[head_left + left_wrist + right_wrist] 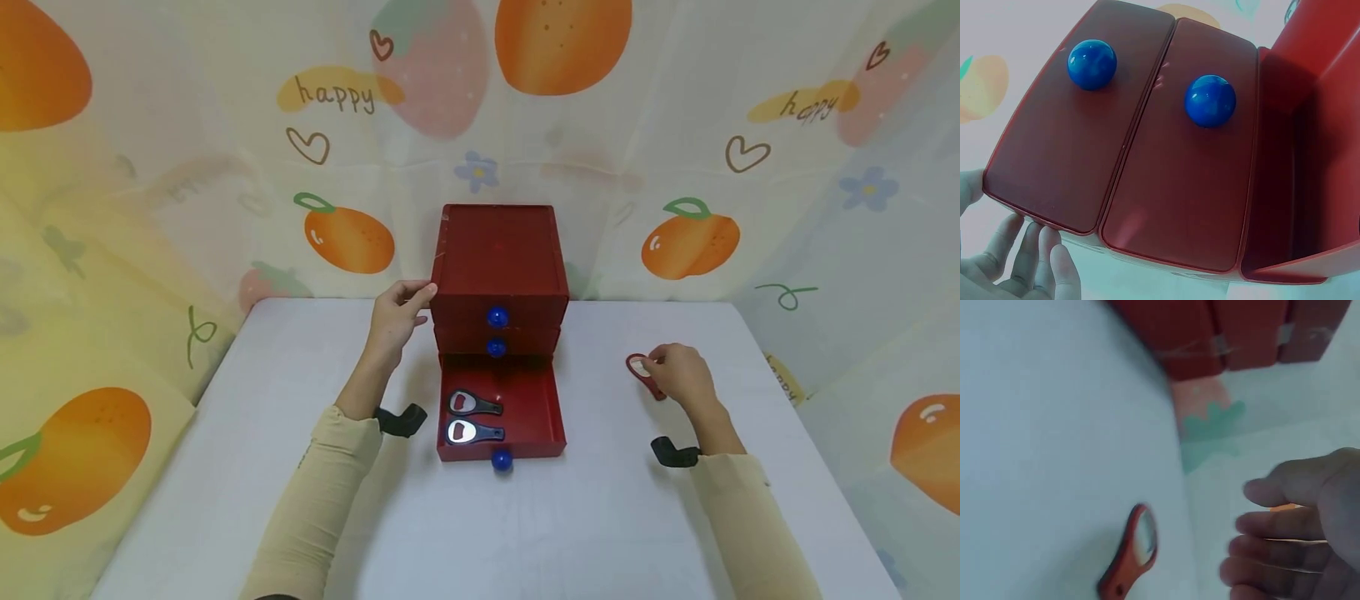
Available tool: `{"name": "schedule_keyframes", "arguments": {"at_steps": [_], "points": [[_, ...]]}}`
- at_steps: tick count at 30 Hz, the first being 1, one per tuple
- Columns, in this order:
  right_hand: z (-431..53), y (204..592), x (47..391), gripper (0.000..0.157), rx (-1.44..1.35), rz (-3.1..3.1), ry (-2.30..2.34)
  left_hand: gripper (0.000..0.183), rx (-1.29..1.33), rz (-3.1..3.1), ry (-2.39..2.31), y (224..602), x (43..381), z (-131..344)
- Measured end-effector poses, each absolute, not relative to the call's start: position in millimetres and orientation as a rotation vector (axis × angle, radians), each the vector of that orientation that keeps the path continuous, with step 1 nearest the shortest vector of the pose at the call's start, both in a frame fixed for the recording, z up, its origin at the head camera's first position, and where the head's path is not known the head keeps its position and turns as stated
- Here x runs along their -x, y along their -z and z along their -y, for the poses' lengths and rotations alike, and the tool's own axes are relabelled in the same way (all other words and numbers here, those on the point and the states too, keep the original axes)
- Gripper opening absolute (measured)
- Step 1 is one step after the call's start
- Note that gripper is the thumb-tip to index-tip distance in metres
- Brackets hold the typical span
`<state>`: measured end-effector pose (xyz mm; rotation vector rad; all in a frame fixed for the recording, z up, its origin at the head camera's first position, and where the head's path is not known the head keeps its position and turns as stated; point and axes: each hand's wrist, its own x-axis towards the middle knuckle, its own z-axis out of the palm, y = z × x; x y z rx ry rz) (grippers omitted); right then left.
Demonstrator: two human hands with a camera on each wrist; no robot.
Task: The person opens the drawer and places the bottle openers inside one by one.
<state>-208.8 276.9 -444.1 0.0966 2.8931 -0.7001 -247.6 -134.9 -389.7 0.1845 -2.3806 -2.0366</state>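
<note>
A red chest (498, 250) of stacked drawers with blue knobs stands at the table's back; its bottom drawer (532, 417) is pulled out. Inside that drawer lie two dark-handled bottle openers, an upper one (489, 407) and a lower one (491, 434). My left hand (396, 315) touches the chest's left side by the front corner; in the left wrist view its fingers (1025, 262) rest along the edge. On the right, my right hand (681, 373) hovers by a red bottle opener (652, 386). The right wrist view shows that opener (1129, 559) apart from the loosely bent fingers (1272, 550).
A white cloth covers the table (600, 533). Behind it hangs a fruit-print curtain (600, 150), which also runs along both sides. The open drawer's blue knob (502, 460) juts toward the front.
</note>
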Motion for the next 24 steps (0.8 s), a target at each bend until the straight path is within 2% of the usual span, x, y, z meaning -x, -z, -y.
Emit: {"name": "schedule_keyframes", "arguments": {"at_steps": [10,16,24], "points": [[-288.0,469.6,218.1,0.033,-0.223,-2.790,0.454,0.045,-0.174,2.372,2.038,389.4,248.5,137.7],[-289.9,483.5,212.5,0.026,-0.296,-2.815,0.460,0.042,-0.178,2.348,2.052,390.0,246.7,137.4],[-289.8,498.7,208.0,0.025,-0.327,-2.897,0.501,0.042,-0.182,2.366,2.044,389.2,248.3,137.3]]}}
